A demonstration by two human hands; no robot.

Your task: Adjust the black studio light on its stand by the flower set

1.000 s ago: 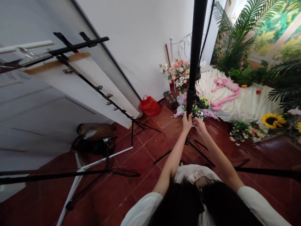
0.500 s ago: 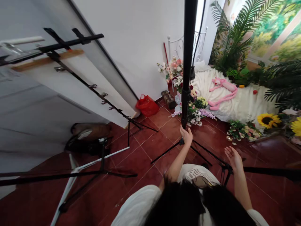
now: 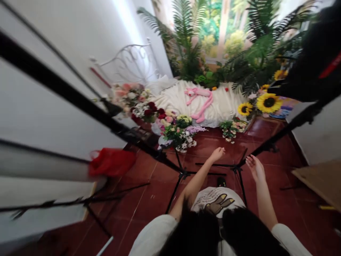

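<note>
My left hand [image 3: 218, 154] is in the air over the floor, its fingers curled in with nothing visible in them. To its left a black light stand [image 3: 141, 144] leans across the view, apart from the hand. My right hand [image 3: 255, 168] is raised with bent fingers apart, holding nothing. Its fingertips are close to the pole of a second black light stand [image 3: 262, 148]; whether they touch it I cannot tell. A dark bulky head [image 3: 309, 60] with a red stripe tops that second stand.
A pink plush toy [image 3: 198, 101] lies on a white draped bed [image 3: 170, 99]. Flower bunches [image 3: 183, 133] stand before it, sunflowers [image 3: 269, 102] to the right, palm leaves behind. A red bag [image 3: 113, 162] is at left, a brown board [image 3: 317, 183] at right. Stand legs cross the tiled floor [image 3: 144, 202].
The view has swung right, bringing the second stand's head into sight. My left hand has left the first stand's pole and curled its fingers. My right hand is now beside the second stand.
</note>
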